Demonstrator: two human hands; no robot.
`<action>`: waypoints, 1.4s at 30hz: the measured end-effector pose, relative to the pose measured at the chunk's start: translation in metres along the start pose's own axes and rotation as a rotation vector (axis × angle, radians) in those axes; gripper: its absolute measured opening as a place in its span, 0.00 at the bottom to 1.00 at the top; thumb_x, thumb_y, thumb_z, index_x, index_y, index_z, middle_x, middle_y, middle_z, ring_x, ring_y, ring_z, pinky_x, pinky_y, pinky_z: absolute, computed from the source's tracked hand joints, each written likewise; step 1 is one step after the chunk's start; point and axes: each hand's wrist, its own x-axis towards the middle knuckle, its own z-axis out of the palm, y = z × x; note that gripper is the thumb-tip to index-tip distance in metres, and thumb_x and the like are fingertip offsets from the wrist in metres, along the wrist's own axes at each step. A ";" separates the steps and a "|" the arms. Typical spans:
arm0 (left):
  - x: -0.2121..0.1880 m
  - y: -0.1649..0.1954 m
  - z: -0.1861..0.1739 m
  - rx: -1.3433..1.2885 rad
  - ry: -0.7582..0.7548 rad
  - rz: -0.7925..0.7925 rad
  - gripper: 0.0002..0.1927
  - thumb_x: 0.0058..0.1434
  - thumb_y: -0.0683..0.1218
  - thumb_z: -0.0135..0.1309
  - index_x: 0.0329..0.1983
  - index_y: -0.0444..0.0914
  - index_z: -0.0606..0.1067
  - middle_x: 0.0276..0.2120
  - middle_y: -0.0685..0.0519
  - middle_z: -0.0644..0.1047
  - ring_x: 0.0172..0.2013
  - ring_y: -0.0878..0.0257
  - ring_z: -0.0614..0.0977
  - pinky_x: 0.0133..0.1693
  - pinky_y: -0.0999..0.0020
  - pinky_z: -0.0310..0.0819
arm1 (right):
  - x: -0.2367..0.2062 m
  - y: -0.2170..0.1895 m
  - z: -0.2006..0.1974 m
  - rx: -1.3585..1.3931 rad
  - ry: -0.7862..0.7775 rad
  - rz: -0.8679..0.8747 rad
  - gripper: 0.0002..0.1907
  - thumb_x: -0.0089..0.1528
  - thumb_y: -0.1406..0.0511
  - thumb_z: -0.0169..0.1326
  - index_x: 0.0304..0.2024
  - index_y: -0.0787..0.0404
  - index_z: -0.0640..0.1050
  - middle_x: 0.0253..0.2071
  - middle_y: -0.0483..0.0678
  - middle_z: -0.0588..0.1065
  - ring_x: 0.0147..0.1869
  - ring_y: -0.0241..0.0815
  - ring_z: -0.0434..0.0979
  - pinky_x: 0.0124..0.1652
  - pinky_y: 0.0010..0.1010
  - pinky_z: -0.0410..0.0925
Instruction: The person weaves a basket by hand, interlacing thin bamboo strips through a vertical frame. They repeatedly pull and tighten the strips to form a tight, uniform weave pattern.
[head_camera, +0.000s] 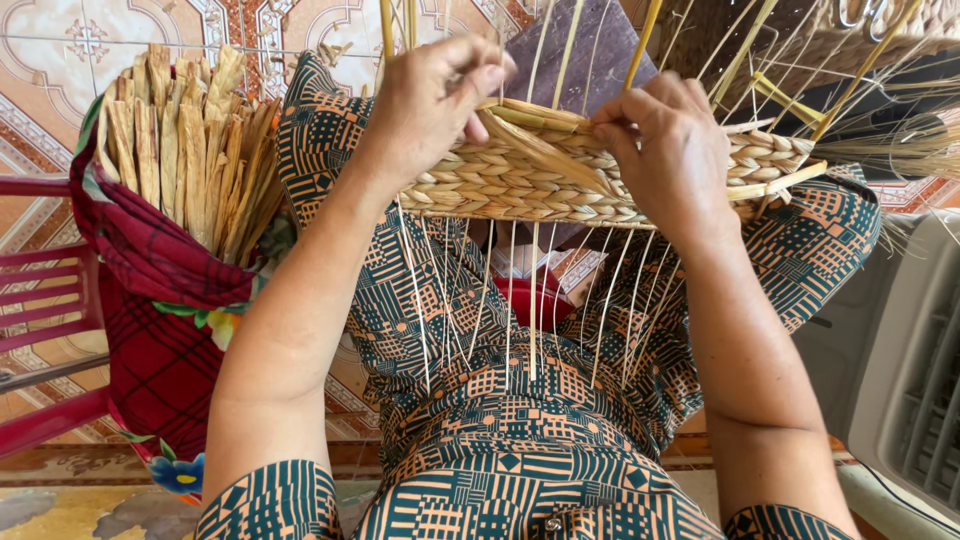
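Note:
A half-woven straw basket (520, 185) rests across my knees, its braided band running left to right with thin pale ribs (470, 300) hanging toward my lap. My left hand (430, 100) pinches a flat straw strand (545, 155) at the top of the band. My right hand (670, 150) presses on the band's upper edge and grips the weave beside that strand. Upright yellow stakes (645, 40) rise behind both hands.
A red cloth bag (165, 300) stuffed with dried straw strips (185, 150) stands at my left on a red plastic chair (45, 330). A grey ribbed appliance (920, 400) sits at the right. More woven work (800, 40) lies beyond. Patterned floor tiles (60, 50) surround.

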 end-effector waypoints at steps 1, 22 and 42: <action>-0.005 -0.001 0.000 0.053 0.135 0.114 0.07 0.73 0.46 0.53 0.48 0.39 0.78 0.40 0.52 0.84 0.29 0.68 0.87 0.29 0.72 0.85 | -0.003 -0.003 -0.003 -0.001 0.073 -0.058 0.08 0.67 0.64 0.66 0.47 0.57 0.81 0.44 0.48 0.77 0.50 0.46 0.74 0.49 0.40 0.68; 0.007 -0.025 0.039 0.546 0.058 0.276 0.07 0.76 0.42 0.52 0.51 0.34 0.70 0.25 0.50 0.79 0.22 0.58 0.83 0.25 0.68 0.80 | 0.003 -0.048 0.006 0.046 0.199 -0.292 0.05 0.71 0.69 0.58 0.49 0.60 0.78 0.48 0.49 0.76 0.52 0.48 0.75 0.51 0.40 0.68; 0.022 0.007 0.028 0.664 -0.065 0.422 0.06 0.65 0.46 0.59 0.40 0.41 0.75 0.27 0.53 0.82 0.27 0.61 0.84 0.28 0.63 0.79 | 0.002 -0.036 -0.005 1.306 0.042 0.074 0.10 0.68 0.66 0.53 0.50 0.64 0.75 0.48 0.54 0.78 0.51 0.45 0.82 0.51 0.34 0.78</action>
